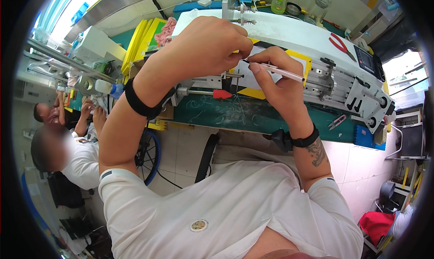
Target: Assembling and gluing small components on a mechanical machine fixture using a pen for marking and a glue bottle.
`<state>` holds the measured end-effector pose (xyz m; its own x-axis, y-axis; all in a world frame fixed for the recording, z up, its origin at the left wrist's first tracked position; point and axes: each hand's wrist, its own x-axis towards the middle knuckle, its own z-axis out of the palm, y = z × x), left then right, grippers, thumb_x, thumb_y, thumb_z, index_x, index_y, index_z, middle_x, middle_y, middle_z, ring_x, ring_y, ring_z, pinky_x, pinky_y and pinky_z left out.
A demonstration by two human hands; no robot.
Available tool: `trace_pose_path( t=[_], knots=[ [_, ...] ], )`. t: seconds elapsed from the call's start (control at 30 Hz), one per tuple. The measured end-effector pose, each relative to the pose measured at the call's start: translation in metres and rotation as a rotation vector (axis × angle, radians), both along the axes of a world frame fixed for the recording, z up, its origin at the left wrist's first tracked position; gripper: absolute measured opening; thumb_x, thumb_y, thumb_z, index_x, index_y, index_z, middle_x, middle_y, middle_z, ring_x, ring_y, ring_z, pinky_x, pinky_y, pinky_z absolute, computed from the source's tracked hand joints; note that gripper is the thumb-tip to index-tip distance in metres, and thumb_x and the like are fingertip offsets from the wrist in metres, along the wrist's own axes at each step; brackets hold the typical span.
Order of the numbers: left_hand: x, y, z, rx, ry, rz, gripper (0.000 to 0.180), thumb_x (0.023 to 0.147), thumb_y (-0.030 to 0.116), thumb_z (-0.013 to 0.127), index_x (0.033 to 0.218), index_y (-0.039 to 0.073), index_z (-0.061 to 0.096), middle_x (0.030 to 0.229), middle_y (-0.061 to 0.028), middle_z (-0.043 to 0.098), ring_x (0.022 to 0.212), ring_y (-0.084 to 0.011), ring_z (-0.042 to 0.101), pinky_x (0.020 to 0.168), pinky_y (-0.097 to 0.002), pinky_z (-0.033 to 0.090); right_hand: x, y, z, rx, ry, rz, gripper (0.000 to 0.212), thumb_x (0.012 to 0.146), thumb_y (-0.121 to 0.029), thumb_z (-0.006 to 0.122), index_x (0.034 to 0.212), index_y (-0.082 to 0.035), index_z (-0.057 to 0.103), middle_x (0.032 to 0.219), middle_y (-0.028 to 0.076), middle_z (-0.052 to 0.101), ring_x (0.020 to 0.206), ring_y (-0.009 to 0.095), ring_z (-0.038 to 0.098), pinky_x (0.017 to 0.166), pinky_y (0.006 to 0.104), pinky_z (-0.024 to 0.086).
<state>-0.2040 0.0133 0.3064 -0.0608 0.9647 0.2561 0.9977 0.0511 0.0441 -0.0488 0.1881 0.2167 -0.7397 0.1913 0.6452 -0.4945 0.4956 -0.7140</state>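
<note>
My left hand (212,42) is raised over the machine on the bench, thumb and fingers pinched together. Whatever lies between those fingertips is too small or hidden to make out. Close beside it, my right hand (278,73) grips a slim pale pen-shaped tool (289,73). Its dark thin tip points at the pinched fingers of my left hand. Below both hands runs a metal slide machine (325,85) with rails and a yellow-and-black striped border. A red pointed piece (221,94) sits on a rod of it, under my left wrist.
Red-handled pliers (341,46) lie on the white machine housing near a small control screen (364,60). Thread snips (337,122) rest on the green bench mat (199,110). Yellow bins (142,42) stand at the far left. Other people (81,155) sit working at left.
</note>
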Motion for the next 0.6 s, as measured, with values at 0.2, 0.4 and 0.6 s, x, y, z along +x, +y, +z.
trace_pose_path(
  t=[0.2, 0.4, 0.6],
  knots=[
    [0.009, -0.008, -0.012, 0.09, -0.068, 0.064, 0.011, 0.092, 0.01, 0.079, 0.103, 0.012, 0.081, 0.098, -0.0058, 0.073, 0.087, -0.0321, 0.074, 0.077, -0.0461, 0.056, 0.016, 0.003, 0.001, -0.151, 0.005, 0.036, 0.008, 0.099, -0.004, 0.076, 0.104, 0.002, 0.077, 0.097, 0.009, 0.076, 0.087, 0.015, 0.07, 0.08, 0.0299, 0.055],
    [0.072, -0.03, -0.067, 0.694, -0.039, 0.308, 0.023, 0.089, -0.005, 0.073, 0.106, 0.007, 0.081, 0.098, -0.0105, 0.071, 0.085, -0.0304, 0.072, 0.079, -0.0432, 0.058, 0.044, -0.002, 0.009, -0.088, 0.021, 0.006, 0.007, 0.097, -0.005, 0.076, 0.098, 0.001, 0.073, 0.09, 0.009, 0.071, 0.08, 0.015, 0.066, 0.073, 0.03, 0.053],
    [0.161, -0.042, -0.115, 0.613, -0.52, 0.7, 0.014, 0.091, 0.008, 0.085, 0.103, 0.002, 0.079, 0.083, -0.0109, 0.076, 0.062, -0.0263, 0.069, 0.058, -0.0359, 0.054, 0.056, -0.02, -0.018, -0.155, -0.193, 0.031, 0.006, 0.096, -0.003, 0.077, 0.094, 0.001, 0.073, 0.083, 0.008, 0.071, 0.07, 0.014, 0.064, 0.065, 0.0299, 0.051]
  ],
)
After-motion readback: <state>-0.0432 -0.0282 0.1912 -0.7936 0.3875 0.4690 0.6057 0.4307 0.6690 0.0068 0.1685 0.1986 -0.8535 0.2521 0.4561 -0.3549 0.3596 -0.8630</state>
